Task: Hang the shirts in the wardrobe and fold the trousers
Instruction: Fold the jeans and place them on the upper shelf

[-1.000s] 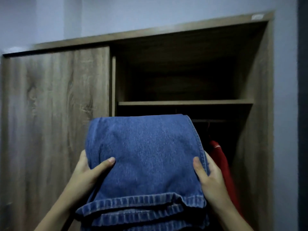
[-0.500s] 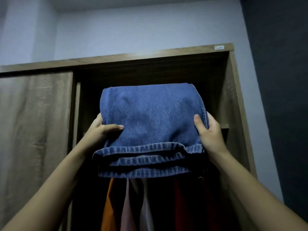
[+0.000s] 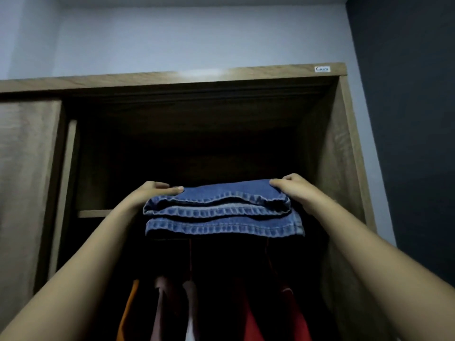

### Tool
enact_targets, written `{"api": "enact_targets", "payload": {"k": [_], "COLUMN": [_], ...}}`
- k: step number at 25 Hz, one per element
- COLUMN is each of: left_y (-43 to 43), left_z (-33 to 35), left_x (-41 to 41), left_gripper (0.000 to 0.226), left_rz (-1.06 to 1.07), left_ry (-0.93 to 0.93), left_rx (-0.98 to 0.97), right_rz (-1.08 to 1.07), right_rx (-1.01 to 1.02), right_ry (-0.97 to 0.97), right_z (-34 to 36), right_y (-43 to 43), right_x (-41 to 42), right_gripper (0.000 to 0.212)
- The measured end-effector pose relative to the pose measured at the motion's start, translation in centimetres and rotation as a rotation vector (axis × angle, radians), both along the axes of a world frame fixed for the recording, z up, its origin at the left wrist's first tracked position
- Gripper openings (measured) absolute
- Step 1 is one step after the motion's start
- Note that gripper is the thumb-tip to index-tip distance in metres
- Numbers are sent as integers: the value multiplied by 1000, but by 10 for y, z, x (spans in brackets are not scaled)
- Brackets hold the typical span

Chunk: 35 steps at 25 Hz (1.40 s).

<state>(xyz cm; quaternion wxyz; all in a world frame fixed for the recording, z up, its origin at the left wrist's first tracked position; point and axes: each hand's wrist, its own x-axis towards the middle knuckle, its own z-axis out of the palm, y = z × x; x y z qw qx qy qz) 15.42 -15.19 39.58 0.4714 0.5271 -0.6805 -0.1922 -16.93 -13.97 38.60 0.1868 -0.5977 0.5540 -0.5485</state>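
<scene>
The folded blue jeans (image 3: 222,212) lie flat at the front edge of the wardrobe's upper shelf (image 3: 94,213), hems facing me. My left hand (image 3: 154,191) grips their left side, thumb on top. My right hand (image 3: 289,187) grips the right side from above. Both arms reach up from below. Under the shelf hang several shirts (image 3: 192,308), orange, pale, brown and red, in deep shadow.
The wooden wardrobe (image 3: 330,153) has its right half open; a closed sliding door (image 3: 24,180) covers the left half. The upper compartment behind the jeans is dark. A pale wall lies above, a dark wall to the right.
Both hands have lifted the jeans from chest height up to shelf level and tipped them flat, so the hems now face me. My view has tilted upward.
</scene>
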Motion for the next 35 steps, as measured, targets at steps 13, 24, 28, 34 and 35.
{"api": "enact_targets", "payload": {"k": [13, 24, 28, 34, 35], "left_y": [53, 24, 30, 8, 2], "left_z": [-27, -62, -30, 11, 13], "left_x": [-30, -15, -11, -36, -43], "left_gripper": [122, 58, 51, 54, 61], "left_rz": [287, 541, 507, 519, 505], "left_ry": [-1119, -1308, -1212, -1228, -1255], "left_rx": [-454, -1154, -1264, -1321, -1329], "right_rz": [-149, -552, -492, -573, -572], "right_rx": [-413, -690, -831, -1062, -1070], "right_ry": [1261, 1504, 1482, 1536, 1549], "right_z": [-22, -32, 4, 29, 29], "right_y": [46, 29, 41, 23, 17], "right_x": [37, 35, 28, -19, -28], "right_gripper": [102, 79, 68, 65, 64]}}
